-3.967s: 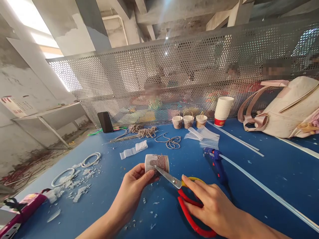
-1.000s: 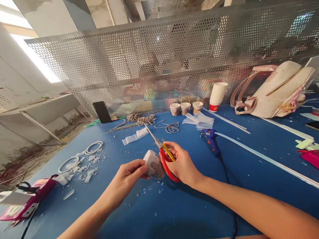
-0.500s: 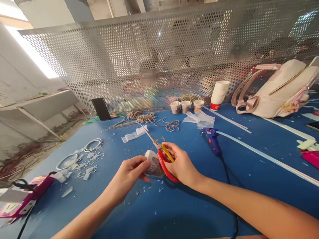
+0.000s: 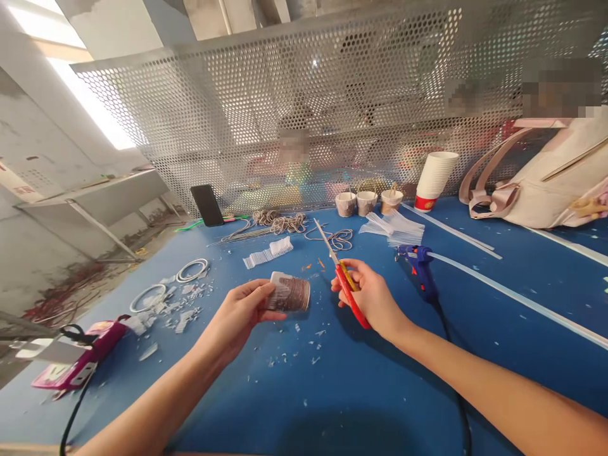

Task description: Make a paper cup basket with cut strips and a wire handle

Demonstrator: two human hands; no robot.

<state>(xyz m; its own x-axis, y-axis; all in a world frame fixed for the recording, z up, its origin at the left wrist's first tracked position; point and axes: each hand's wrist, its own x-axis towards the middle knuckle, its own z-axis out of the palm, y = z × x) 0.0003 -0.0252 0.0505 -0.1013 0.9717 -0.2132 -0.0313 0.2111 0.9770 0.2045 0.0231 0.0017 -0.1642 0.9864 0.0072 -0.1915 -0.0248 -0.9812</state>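
Head view centres on a small paper cup (image 4: 289,292) wrapped partly in brown cord, lying on its side in the left hand (image 4: 240,315), just above the blue worktop (image 4: 294,405). The left grip is closed on the cup's white end, thumb on top and fingers underneath, so the cord-wound half juts out to the right. Just beside it, clear of the cup, the right hand (image 4: 375,297) is wrapped around the red handles of the scissors (image 4: 341,275); the blades look closed and point up and away toward the perforated metal screen (image 4: 304,120).

White snippings (image 4: 304,345) lie scattered beneath both hands, with more offcuts and white rings (image 4: 192,270) farther left. A blue glue gun (image 4: 418,266) lies to the right of the scissors, its cord trailing toward the near edge.

As I judge it, the cup is thin and pinched at one end only, so a hard squeeze could crush it or loosen the cord. The raised blade tips also sit near the left fingers, and a careless swing back could nick them.
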